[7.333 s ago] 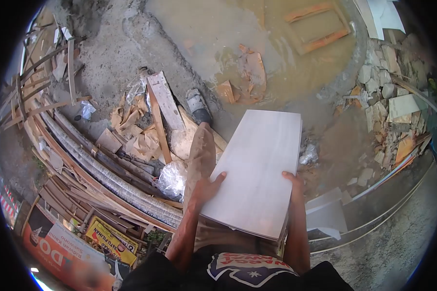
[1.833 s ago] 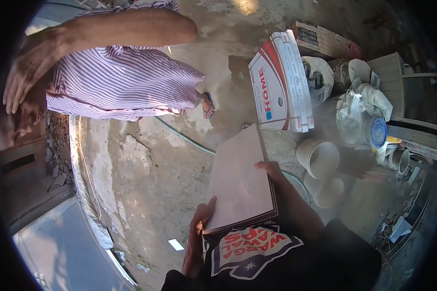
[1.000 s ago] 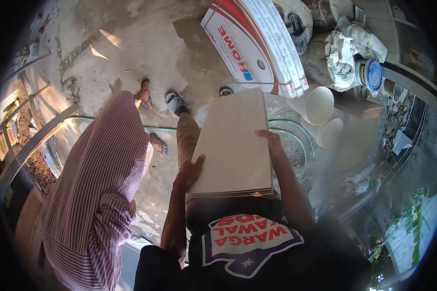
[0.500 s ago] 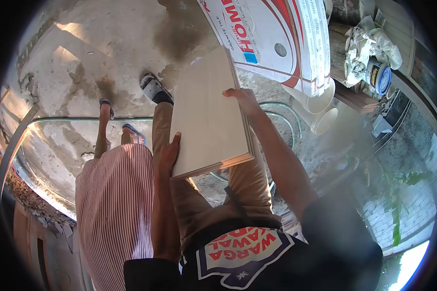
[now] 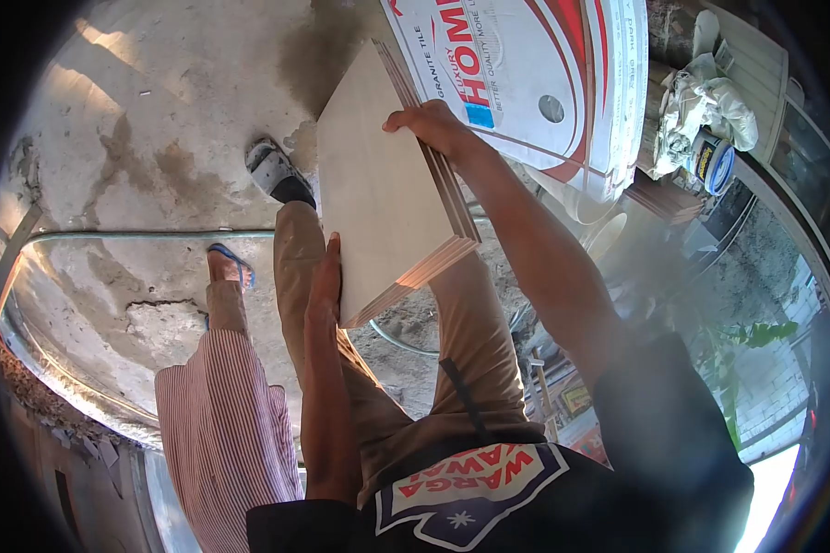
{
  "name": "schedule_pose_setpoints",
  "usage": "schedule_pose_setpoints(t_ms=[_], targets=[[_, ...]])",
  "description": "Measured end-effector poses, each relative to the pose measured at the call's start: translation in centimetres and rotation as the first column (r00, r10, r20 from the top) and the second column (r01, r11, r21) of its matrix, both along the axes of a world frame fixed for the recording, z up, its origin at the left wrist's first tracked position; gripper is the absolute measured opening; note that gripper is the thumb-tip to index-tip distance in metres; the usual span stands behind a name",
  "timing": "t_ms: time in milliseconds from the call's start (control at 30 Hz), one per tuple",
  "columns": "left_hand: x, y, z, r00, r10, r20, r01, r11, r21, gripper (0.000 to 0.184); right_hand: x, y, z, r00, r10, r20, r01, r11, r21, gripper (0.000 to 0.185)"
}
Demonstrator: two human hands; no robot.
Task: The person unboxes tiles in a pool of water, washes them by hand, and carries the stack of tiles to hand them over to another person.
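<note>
A stack of several pale rectangular tiles (image 5: 385,207) is held in front of my legs, tilted so its layered edges show along the right side and the near end. My left hand (image 5: 326,281) presses against the stack's left edge near its lower corner, fingers mostly hidden. Across the upper right edge, my right hand (image 5: 431,127) is closed, thumb on the pale face and the other fingers out of sight behind. Right beside the stack's far end stands a white and red granite tile carton (image 5: 516,83).
Another person in a striped garment (image 5: 219,415) stands close on my left, one foot in a blue flip-flop (image 5: 231,267). A green hose (image 5: 148,236) crosses the concrete floor (image 5: 184,92). To the right are a paint bucket (image 5: 713,164), crumpled white sacking (image 5: 696,111) and brown tiles (image 5: 664,198).
The tile stack has tipped and shifted slightly up, showing more of its layered right edge. My right hand has moved up and left with it. The other person's legs have changed position.
</note>
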State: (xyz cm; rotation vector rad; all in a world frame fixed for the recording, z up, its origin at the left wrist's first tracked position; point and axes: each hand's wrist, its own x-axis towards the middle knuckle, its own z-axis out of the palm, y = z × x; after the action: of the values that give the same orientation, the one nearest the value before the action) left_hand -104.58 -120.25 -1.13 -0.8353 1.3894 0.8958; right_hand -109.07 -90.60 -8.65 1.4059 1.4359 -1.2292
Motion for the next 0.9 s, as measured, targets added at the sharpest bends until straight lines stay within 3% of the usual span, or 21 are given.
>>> schedule_pose_setpoints(t_ms=[33,133,233,333,400,433,467,533,567,700,767,800,867,900], targets=[[-0.4,0.3,0.7,0.999,0.032,-0.010,-0.032,0.999,0.016,0.093,0.2,-0.1,-0.9,0.999,0.034,0.010,-0.034,0.999,0.015,0.075],[-1.3,1.5,1.8,0.996,0.091,-0.014,-0.090,0.995,0.039,0.089,-4.3,-0.8,3.6,0.998,0.057,0.017,-0.057,0.998,0.040,0.076],[-1.3,2.0,1.0,0.975,0.214,0.059,-0.220,0.968,0.122,0.082,-8.0,0.3,2.8,0.985,0.174,-0.007,-0.173,0.984,0.030,0.070],[-1.1,2.7,-1.3,0.898,0.388,0.208,-0.430,0.874,0.226,0.076,-12.0,1.1,1.4,0.956,0.290,-0.056,-0.288,0.957,0.028,0.048],[-0.7,3.7,-3.3,0.813,0.488,0.317,-0.571,0.774,0.274,0.072,-12.5,3.1,2.8,0.841,0.221,-0.493,-0.292,0.954,-0.072,0.038],[-0.5,4.1,-4.4,0.776,0.521,0.356,-0.621,0.730,0.285,0.070,-13.0,3.5,2.5,0.790,0.142,-0.597,-0.275,0.952,-0.137,0.032],[-0.9,4.7,-5.2,0.737,0.553,0.388,-0.668,0.682,0.298,0.069,-13.6,3.9,2.4,0.728,0.051,-0.683,-0.266,0.940,-0.214,0.027],[-1.8,5.6,-6.6,0.679,0.595,0.430,-0.729,0.615,0.300,0.066,-14.7,4.4,-1.3,0.736,-0.154,-0.659,-0.176,0.897,-0.406,0.018],[-2.7,6.1,-6.5,0.631,0.627,0.456,-0.770,0.575,0.276,0.063,-15.5,5.0,-3.5,0.726,-0.094,-0.682,-0.249,0.888,-0.387,0.017],[-6.2,6.6,-5.1,0.754,0.551,0.358,-0.643,0.730,0.230,0.064,-18.0,6.3,-8.6,0.648,0.165,-0.744,-0.529,0.800,-0.283,0.022],[-7.4,6.8,-3.8,0.836,0.477,0.270,-0.537,0.813,0.227,0.063,-20.3,5.9,-7.7,0.775,0.266,-0.574,-0.492,0.824,-0.282,0.030],[-7.8,7.1,-2.9,0.839,0.492,0.232,-0.533,0.828,0.172,0.056,-21.7,4.9,-7.3,0.891,0.267,-0.367,-0.382,0.878,-0.289,0.036],[-9.5,8.7,0.0,0.806,0.567,0.170,-0.581,0.813,0.046,0.039,-22.1,3.7,-5.3,0.986,-0.008,-0.169,-0.035,0.968,-0.250,0.046],[-10.2,9.5,1.1,0.768,0.623,0.150,-0.628,0.778,-0.019,0.032,-20.5,3.4,-4.4,0.947,-0.253,-0.199,0.204,0.950,-0.238,0.049]])
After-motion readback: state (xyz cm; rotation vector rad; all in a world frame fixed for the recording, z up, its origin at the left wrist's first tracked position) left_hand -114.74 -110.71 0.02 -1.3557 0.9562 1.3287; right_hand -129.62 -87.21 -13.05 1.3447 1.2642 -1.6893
